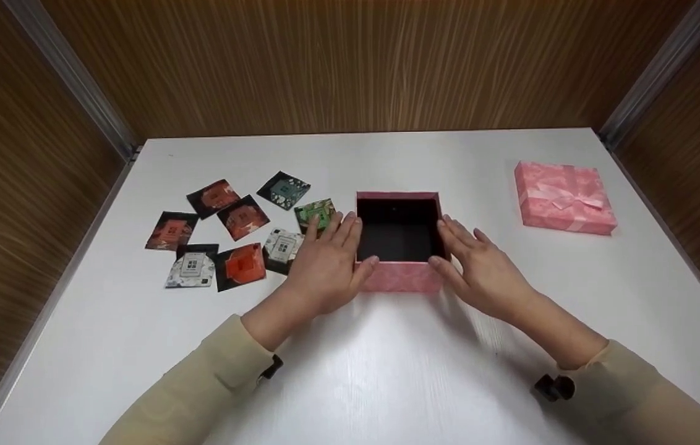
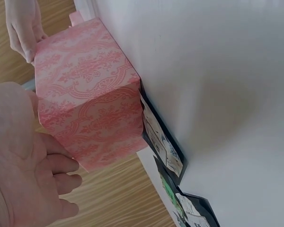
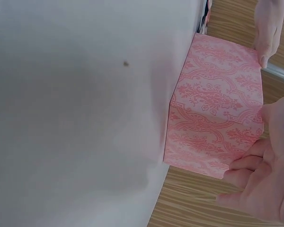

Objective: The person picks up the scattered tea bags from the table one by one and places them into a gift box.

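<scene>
An open pink patterned gift box (image 1: pixel 401 277) with a black inside stands on the table between the two hands. The left hand (image 1: pixel 328 262) lies along its left side, fingers nearly straight and thumb at the near left corner. On the right side, the right hand (image 1: pixel 483 269) touches the wall with extended fingers, its thumb by the near right corner. Both wrist views show the damask-like pattern on the box (image 2: pixel 92 80) and the palms turned toward it. Close to the left hand lie a white floral square packet (image 1: pixel 282 246) and a green one (image 1: pixel 315 213), partly covered by the fingers.
A pink lid (image 1: pixel 566 196) with a ribbon bow sits at the right of the white table (image 1: pixel 387 358). Several flat square packets, such as a red one (image 1: pixel 241 267) and a dark teal one (image 1: pixel 284 190), are spread at the left. Wood-grain panels (image 1: pixel 350 68) enclose the table.
</scene>
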### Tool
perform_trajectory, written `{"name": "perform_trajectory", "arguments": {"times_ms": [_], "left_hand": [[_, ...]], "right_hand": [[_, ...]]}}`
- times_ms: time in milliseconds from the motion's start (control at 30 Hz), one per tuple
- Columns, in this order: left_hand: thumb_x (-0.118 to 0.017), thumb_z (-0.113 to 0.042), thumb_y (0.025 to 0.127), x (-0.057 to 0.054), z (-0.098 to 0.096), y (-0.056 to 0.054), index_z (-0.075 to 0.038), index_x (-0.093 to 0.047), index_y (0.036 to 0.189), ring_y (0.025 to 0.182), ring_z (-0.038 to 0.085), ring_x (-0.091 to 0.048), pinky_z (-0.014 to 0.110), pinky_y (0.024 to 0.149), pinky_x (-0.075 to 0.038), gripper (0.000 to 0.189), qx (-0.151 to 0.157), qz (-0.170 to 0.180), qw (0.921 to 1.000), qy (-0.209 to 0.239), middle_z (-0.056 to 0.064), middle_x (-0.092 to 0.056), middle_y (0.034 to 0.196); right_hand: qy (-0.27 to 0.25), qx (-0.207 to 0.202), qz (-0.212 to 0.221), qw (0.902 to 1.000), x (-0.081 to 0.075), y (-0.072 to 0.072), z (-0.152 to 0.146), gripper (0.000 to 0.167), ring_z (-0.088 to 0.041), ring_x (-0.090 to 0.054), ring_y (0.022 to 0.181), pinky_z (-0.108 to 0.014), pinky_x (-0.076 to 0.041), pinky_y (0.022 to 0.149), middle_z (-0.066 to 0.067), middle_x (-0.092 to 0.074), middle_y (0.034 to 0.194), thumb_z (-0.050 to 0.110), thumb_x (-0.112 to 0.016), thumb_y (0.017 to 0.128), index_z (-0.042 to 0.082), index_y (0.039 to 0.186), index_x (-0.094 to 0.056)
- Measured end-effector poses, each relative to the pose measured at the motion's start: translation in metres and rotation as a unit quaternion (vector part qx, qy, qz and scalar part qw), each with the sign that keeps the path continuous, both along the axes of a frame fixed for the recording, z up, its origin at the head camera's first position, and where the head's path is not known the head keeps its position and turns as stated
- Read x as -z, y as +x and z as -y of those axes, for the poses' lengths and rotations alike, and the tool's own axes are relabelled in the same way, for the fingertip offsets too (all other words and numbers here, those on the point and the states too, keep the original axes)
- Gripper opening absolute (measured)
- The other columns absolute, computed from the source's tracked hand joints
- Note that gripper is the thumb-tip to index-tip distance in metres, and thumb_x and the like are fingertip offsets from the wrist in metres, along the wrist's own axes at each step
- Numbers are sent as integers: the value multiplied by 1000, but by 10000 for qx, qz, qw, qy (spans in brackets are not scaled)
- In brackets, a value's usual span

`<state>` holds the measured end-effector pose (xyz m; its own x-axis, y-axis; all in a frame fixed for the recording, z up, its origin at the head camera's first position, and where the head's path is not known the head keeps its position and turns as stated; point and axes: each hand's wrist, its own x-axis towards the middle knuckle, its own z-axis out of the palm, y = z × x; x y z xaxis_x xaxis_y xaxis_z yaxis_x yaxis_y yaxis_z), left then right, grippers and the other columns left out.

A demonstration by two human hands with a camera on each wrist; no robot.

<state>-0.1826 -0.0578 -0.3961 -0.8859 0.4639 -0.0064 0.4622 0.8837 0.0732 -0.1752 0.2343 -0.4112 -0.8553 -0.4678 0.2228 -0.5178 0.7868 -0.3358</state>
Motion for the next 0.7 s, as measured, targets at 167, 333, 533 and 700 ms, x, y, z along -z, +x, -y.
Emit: {"name": "perform_trajectory", "arguments": {"times_ms": [167, 333, 533, 700], "left_hand": [[-25, -59, 113, 2, 2, 9, -3, -23, 168, 161, 33, -15, 60, 128, -3, 79, 6, 77, 10000, 54, 13, -22, 174], [-25, -59, 112, 1, 2, 17, -3, -23, 168, 161, 32, -16, 59, 128, -2, 80, 26, 118, 9999, -8, 13, -21, 174], [-26, -59, 112, -1, 2, 24, -3, -24, 168, 161, 33, -16, 60, 128, -3, 79, 59, 118, 9999, -34, 13, -22, 174], [-25, -59, 112, -4, 2, 30, -2, -26, 167, 161, 34, -18, 60, 128, -5, 79, 115, 50, 9999, -65, 14, -24, 173]], "right_hand": [[33, -49, -84, 9999, 1, 9, 2, 69, -36, -39, 153, -63, -29, 121, -23, -38, 165, 41, -56, 111, -7, 158, -41], [44, -81, -94, 9999, -1, 18, 2, 69, -37, -40, 152, -63, -30, 121, -24, -39, 164, 39, -58, 110, -9, 157, -42], [130, -15, -39, 9999, -3, 25, 1, 70, -38, -41, 151, -62, -29, 121, -24, -40, 163, 42, -59, 109, -8, 157, -44], [82, -21, -125, 9999, -4, 31, 0, 70, -38, -43, 149, -62, -31, 121, -24, -42, 162, 42, -61, 108, -8, 156, -46]]}}
